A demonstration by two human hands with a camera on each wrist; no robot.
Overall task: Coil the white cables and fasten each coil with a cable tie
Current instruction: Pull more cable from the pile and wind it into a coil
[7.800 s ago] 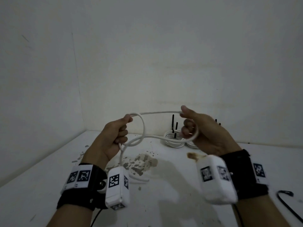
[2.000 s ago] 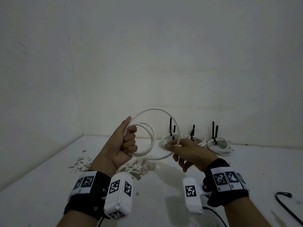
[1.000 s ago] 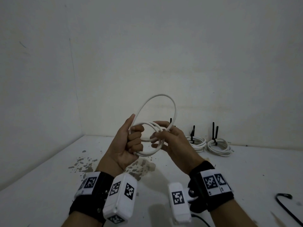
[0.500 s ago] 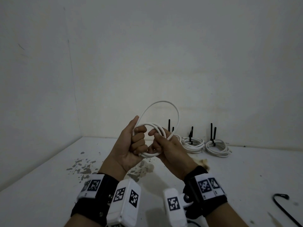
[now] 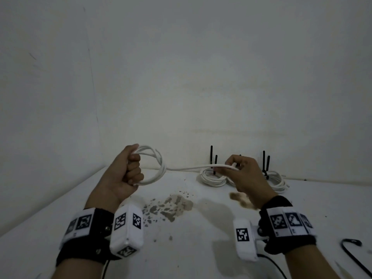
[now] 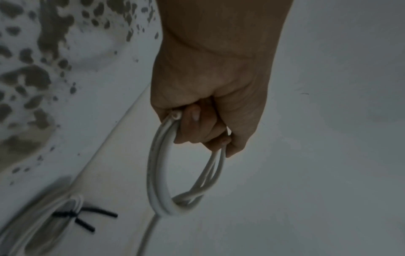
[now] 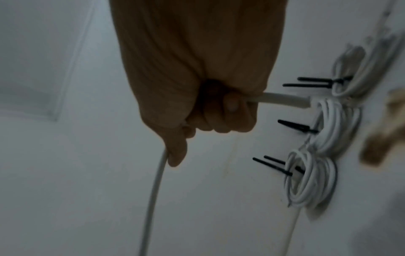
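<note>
The white cable (image 5: 155, 166) is looped into a small coil held above the tabletop (image 5: 201, 238), its free end stretched sideways. The left hand (image 5: 124, 174) has its grip clamped around the loops; the right hand (image 5: 245, 174) pinches the cable's tail. Behind them, by the wall, lie finished coils (image 5: 213, 176) bound with black cable ties (image 5: 211, 158).

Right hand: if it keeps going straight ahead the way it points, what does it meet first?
Probably the tied coils by the wall; the right hand, pinching the cable end, is above them. Depth is unclear.
</note>
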